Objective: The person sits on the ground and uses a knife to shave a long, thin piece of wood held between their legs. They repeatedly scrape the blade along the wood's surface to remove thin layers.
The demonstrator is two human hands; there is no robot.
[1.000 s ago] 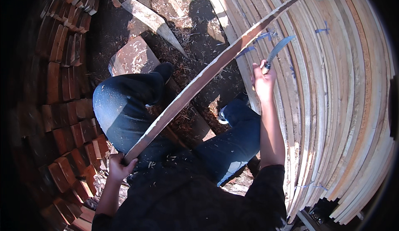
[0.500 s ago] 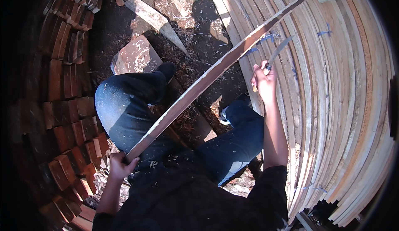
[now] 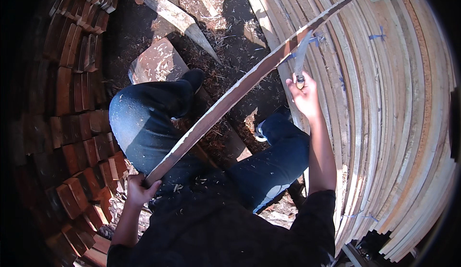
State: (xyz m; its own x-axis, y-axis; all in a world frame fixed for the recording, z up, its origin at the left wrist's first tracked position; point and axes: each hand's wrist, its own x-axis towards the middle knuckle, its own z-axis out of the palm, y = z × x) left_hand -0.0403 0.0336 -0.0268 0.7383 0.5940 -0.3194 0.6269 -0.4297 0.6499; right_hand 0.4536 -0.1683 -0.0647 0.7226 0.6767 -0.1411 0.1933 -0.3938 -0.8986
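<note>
Presently, my left fingers (image 3: 154, 186) grip the board (image 3: 228, 101) by its near end, its length crossing over the left edge of the lumber stack (image 3: 384, 123); my right fingers (image 3: 295, 90) clasp the knife (image 3: 300, 60). Judged step: blade placement; a stroke calls for steadiness.

Blocks (image 3: 73, 156) are stacked at frame left, planks (image 3: 379, 123) laid at right; strip (image 3: 253, 76) is held diagonally, lower left to upper right.

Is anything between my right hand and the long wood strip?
Only the knife in your right hand: its blade overlaps the strip in view, though contact is unclear. Nothing else visible stands between them.
</note>
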